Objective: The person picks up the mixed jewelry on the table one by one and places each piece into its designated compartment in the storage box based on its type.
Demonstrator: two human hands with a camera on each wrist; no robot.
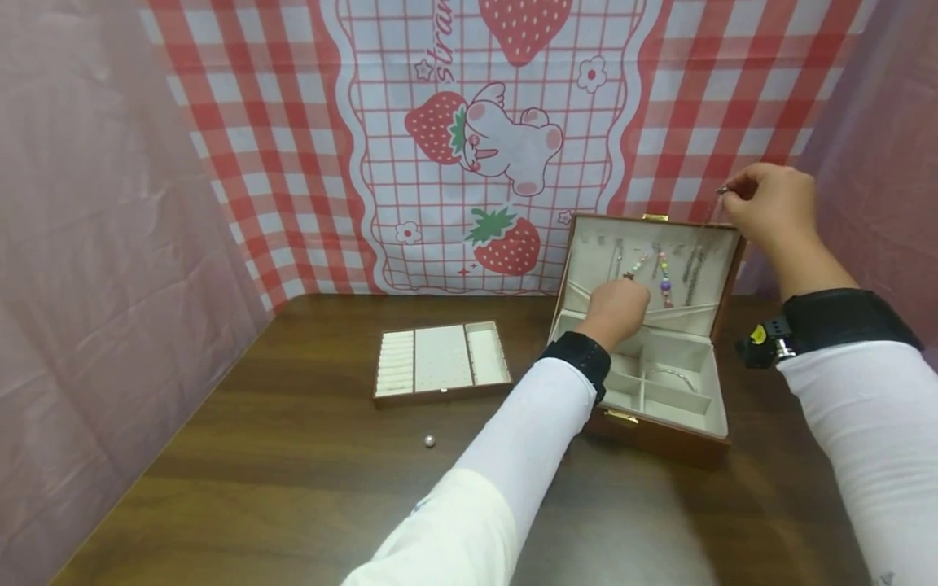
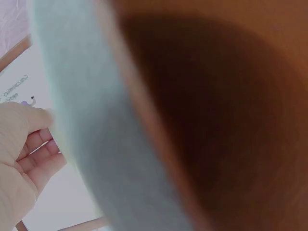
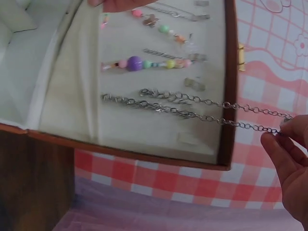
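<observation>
A brown jewelry box (image 1: pixel 663 443) stands with its lid raised at the right of the table. My right hand (image 1: pixel 780 203) pinches a silver chain necklace (image 3: pixel 245 124) above the lid's top edge. Its two strands run down the lid's cream lining (image 3: pixel 159 137) towards the fabric pocket (image 3: pixel 72 96). At the pocket's top edge is my left hand (image 1: pixel 618 309), fingers curled and drawing the fabric away from the lid. A beaded necklace (image 3: pixel 135 63) with a purple bead hangs beside the chain. The left wrist view is mostly filled by blurred surfaces close to the camera.
Left of the box lies a shallow jewelry tray (image 1: pixel 443 391) with ring rolls and compartments. One pearl-like bead (image 1: pixel 429 441) rests on the wooden table (image 1: pixel 293 456). Inside the box, dividers form compartments, one with a thin bracelet (image 1: pixel 677 374). A checked strawberry cloth (image 1: pixel 498 187) hangs behind.
</observation>
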